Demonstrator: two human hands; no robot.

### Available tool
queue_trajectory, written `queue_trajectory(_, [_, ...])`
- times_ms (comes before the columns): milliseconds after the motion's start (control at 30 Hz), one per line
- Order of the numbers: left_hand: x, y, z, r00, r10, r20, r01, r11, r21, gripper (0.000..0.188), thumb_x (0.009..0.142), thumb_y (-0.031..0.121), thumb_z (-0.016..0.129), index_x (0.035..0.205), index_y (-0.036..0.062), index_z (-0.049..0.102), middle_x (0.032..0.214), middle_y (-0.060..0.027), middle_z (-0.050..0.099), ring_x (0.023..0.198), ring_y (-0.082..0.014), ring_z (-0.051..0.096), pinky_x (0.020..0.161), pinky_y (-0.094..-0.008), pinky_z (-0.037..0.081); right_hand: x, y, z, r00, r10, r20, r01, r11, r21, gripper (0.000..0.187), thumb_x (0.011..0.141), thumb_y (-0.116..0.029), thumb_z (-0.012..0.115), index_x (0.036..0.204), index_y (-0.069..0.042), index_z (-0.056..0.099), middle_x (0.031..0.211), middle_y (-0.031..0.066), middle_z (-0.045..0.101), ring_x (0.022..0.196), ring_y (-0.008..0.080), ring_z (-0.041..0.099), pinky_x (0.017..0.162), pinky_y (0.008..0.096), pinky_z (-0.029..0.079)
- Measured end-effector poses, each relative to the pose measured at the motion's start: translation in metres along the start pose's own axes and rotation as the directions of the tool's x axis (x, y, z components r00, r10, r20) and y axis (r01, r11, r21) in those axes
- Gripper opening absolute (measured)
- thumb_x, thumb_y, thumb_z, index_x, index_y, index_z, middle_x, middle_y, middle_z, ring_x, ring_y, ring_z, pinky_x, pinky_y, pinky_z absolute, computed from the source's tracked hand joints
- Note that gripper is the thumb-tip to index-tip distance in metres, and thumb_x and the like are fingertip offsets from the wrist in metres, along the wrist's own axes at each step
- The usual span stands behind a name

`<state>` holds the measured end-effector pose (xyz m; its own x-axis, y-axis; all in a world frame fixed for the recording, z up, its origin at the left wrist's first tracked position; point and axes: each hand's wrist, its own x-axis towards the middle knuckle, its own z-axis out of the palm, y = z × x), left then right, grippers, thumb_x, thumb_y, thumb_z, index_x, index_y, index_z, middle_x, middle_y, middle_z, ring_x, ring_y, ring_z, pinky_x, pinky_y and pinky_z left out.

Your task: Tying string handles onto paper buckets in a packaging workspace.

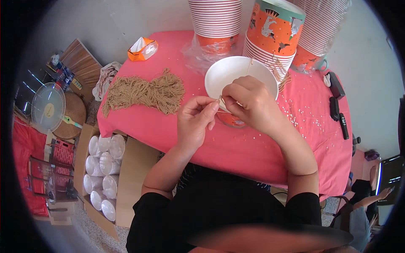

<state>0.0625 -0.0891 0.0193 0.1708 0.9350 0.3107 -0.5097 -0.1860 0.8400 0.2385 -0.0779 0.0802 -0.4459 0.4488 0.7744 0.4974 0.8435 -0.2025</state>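
My left hand (196,120) is closed in a pinch, thumb against forefinger, at the near rim of a white paper bowl (219,74). Right beside it my right hand (251,101) also pinches, its fingertips meeting those of the left on a thin tan string (249,65). Part of this string shows above the right knuckles, against the bowl's far inside wall; the rest is hidden by the fingers. To the left lies a thick bundle of tan strings (143,92) on the pink tablecloth (223,145). More tan strings (279,69) hang beside the stacked buckets.
Tall stacks of orange-patterned paper buckets (276,29) stand behind the bowl. Small pale beads (301,120) are scattered at the right, near black objects (334,109). A tissue pack (143,48) lies at the back left. On the floor, a cardboard box (130,185) holds stacked clear cups (101,183).
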Motion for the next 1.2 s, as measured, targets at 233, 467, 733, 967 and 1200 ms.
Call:
queue_trajectory(233, [-0.01, 0.002, -0.002, 0.998, 0.04, 0.046, -0.043, 0.997, 0.069, 0.007, 0.093, 0.006, 0.063, 0.095, -0.0005, 0.064, 0.074, -0.0001, 0.06, 0.056, -0.003, 0.048, 0.048, -0.019, 0.038, -0.002, 0.003, -0.005, 0.994, 0.064, 0.092, -0.056, 0.995, -0.083, 0.017, 0.072, -0.004, 0.068, 0.082, -0.002, 0.055, 0.073, 0.0124, 0.059, 0.071, 0.0338, 0.059, 0.066, 0.0436, 0.048])
queue_trajectory(467, [-0.015, 0.0, -0.003, 0.994, 0.054, 0.091, -0.073, 0.973, 0.218, 0.003, 0.092, 0.004, 0.063, 0.093, 0.0005, 0.063, 0.077, 0.0022, 0.056, 0.064, -0.0007, 0.045, 0.057, -0.0178, 0.036, -0.001, 0.004, -0.009, 0.991, 0.105, 0.081, -0.103, 0.994, -0.029, 0.015, 0.073, -0.003, 0.066, 0.083, -0.001, 0.055, 0.072, 0.0133, 0.057, 0.072, 0.0348, 0.06, 0.065, 0.0445, 0.048])
queue_trajectory(733, [0.013, 0.022, 0.0, 0.912, 0.344, 0.222, -0.409, 0.736, 0.539, 0.01, 0.087, -0.001, 0.065, 0.097, 0.0003, 0.064, 0.088, -0.001, 0.058, 0.064, -0.0033, 0.043, 0.056, -0.0195, 0.034, 0.001, -0.008, -0.017, 0.999, -0.023, 0.042, 0.027, 0.996, -0.083, 0.021, 0.07, 0.001, 0.071, 0.087, -0.003, 0.06, 0.076, 0.0097, 0.058, 0.073, 0.0284, 0.06, 0.063, 0.0391, 0.048])
queue_trajectory(967, [0.016, 0.013, 0.007, 0.95, 0.269, 0.162, -0.313, 0.846, 0.431, 0.007, 0.085, 0.0, 0.068, 0.091, 0.0009, 0.065, 0.083, -0.0008, 0.059, 0.064, -0.0032, 0.045, 0.056, -0.0192, 0.036, 0.002, -0.013, -0.02, 0.996, -0.025, 0.086, 0.031, 0.997, -0.076, 0.021, 0.07, -0.001, 0.072, 0.089, -0.003, 0.061, 0.079, 0.0097, 0.059, 0.076, 0.0289, 0.06, 0.066, 0.0399, 0.049])
queue_trajectory(1200, [0.016, 0.027, 0.006, 0.852, 0.416, 0.318, -0.516, 0.561, 0.648, 0.01, 0.078, -0.003, 0.069, 0.084, 0.0024, 0.063, 0.079, -0.0019, 0.057, 0.06, -0.0065, 0.047, 0.052, -0.0207, 0.036, 0.003, -0.01, -0.021, 0.982, -0.179, 0.054, 0.187, 0.962, -0.197, 0.021, 0.068, -0.009, 0.062, 0.087, -0.002, 0.058, 0.076, 0.0102, 0.055, 0.073, 0.0292, 0.058, 0.067, 0.0397, 0.049])
